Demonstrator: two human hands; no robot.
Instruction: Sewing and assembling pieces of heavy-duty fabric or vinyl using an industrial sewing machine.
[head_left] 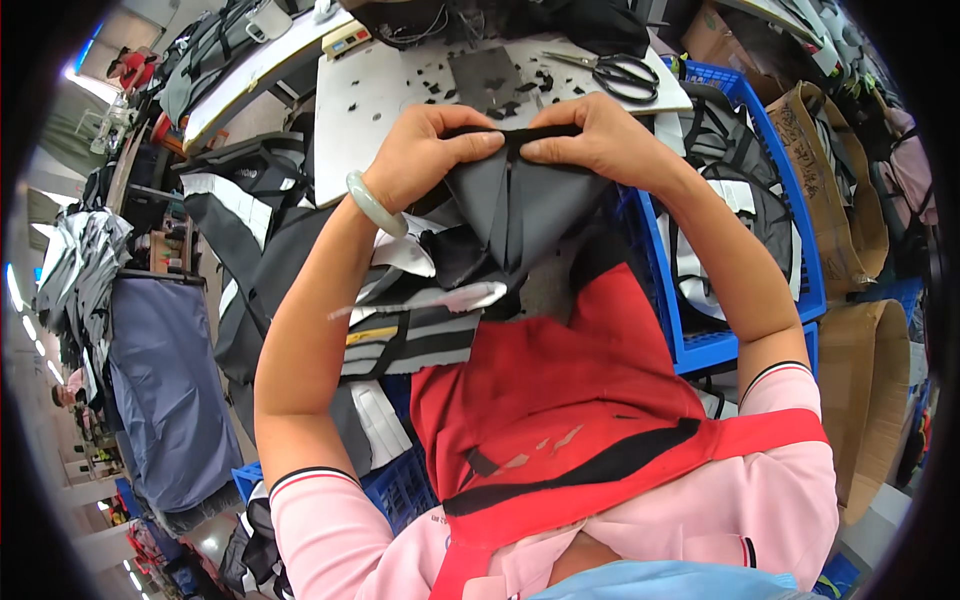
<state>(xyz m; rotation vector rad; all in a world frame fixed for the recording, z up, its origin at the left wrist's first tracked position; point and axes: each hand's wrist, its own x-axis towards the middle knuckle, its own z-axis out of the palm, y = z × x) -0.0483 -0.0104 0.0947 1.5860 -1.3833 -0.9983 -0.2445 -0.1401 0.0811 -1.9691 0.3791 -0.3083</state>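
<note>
A dark grey fabric piece (545, 205) with a black edge hangs between my two hands, in front of the white table. My left hand (430, 150), below a pale bangle (376, 205) on the wrist, pinches the fabric's top edge between thumb and fingers. On the other side my right hand (590, 140) grips the same edge. The thumbs point at each other with a small gap between them. A narrow dark strip (508, 205) runs down the middle of the fabric. Its lower part merges with other dark cloth, so where it ends is hard to make out.
Black-handled scissors (625, 78) lie on the white table (345, 135) among scattered black scraps. A blue crate (700, 350) of grey and black bags stands at the right, beside cardboard boxes (865, 390). More grey and white cut pieces (265, 215) are heaped to the left.
</note>
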